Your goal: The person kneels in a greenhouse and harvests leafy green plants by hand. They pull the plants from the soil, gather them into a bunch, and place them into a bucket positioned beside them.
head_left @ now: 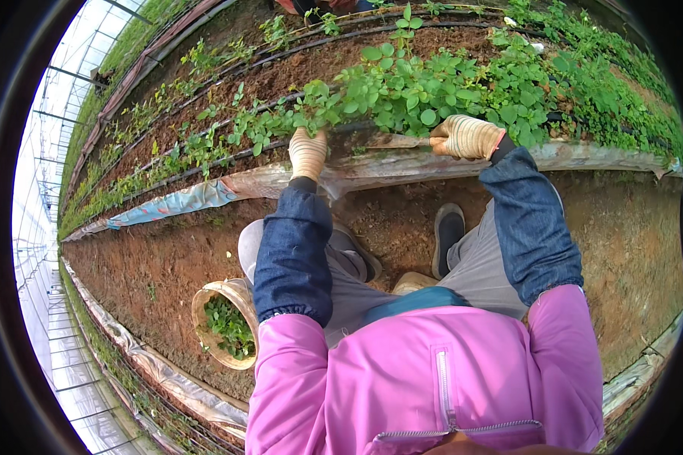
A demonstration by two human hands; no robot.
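My left hand (308, 154), in a cream ribbed work glove, reaches to the front edge of the planted bed. Its fingers look closed on a leafy green plant (316, 106), whose leaves partly hide the fingertips. To the right, my right hand (467, 138), gloved alike, is wrapped round the handle of a small trowel-like tool (397, 142). The tool's flat, soil-coloured blade points left toward my left hand, low along the bed's edge. Dense round-leaved plants (432, 87) stand just beyond both hands.
A plastic-covered border (372, 171) runs along the bed's front. Dark drip hoses (281, 54) cross the soil between rows. A pale bucket (199, 311) with cut greenery (231, 326) lies tilted on the dirt path at my left. Part of another person (334, 6) shows beyond the bed.
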